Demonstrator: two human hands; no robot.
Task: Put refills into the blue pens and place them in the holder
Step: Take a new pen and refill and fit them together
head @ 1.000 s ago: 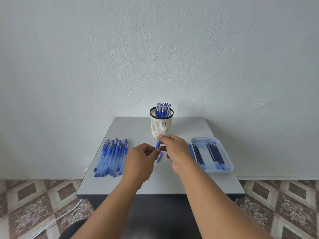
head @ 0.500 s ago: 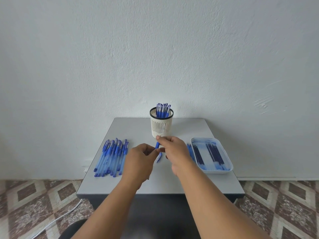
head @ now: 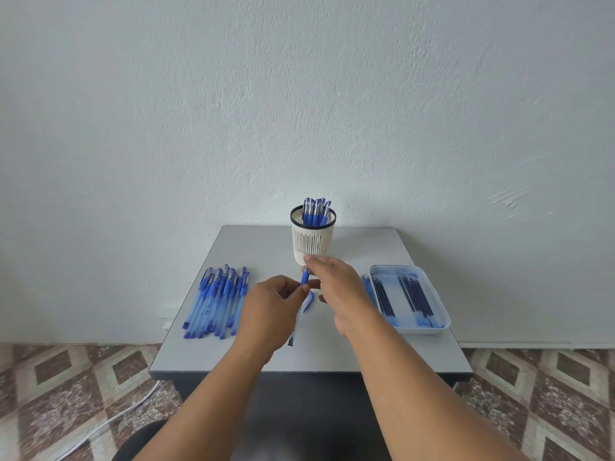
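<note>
The blue pen [head: 305, 280] is held upright above the middle of the tabletop [head: 332, 354], just in front of the holder [head: 312, 241]. Only a short stretch of its blue grip section shows between the two hands; its tip is covered by the right hand's fingertips, and most of the clear barrel runs down behind the left hand, reappearing as a pale end near the wrist. The right hand [head: 336, 287] pinches the pen's upper end with curled fingers. The left hand [head: 269, 307] curls round the pen lower down, thumb and forefinger meeting at the blue grip. A small blue, translucent piece [head: 308, 298] shows between the hands; whether it is a cap or lies on the tabletop cannot be told.

The holder is a cream plastic cup with slotted ribbed walls and a black rim, holding a cluster of capped blue pens [head: 315, 214] standing upright; their lower parts are hidden inside. To the left, a fan of blue pens [head: 218, 301] with frosted barrels lies flat in an overlapping row. To the right, a shallow, rounded rectangular white tray [head: 442, 322] holds slim dark refills [head: 412, 296] in two groups; a few more lie just outside its left edge, partly hidden by the right forearm. The tabletop is smooth grey; behind it is a rough white plaster wall [head: 299, 94], below it a diamond-patterned tile floor [head: 66, 387] with a white cable [head: 109, 420].
</note>
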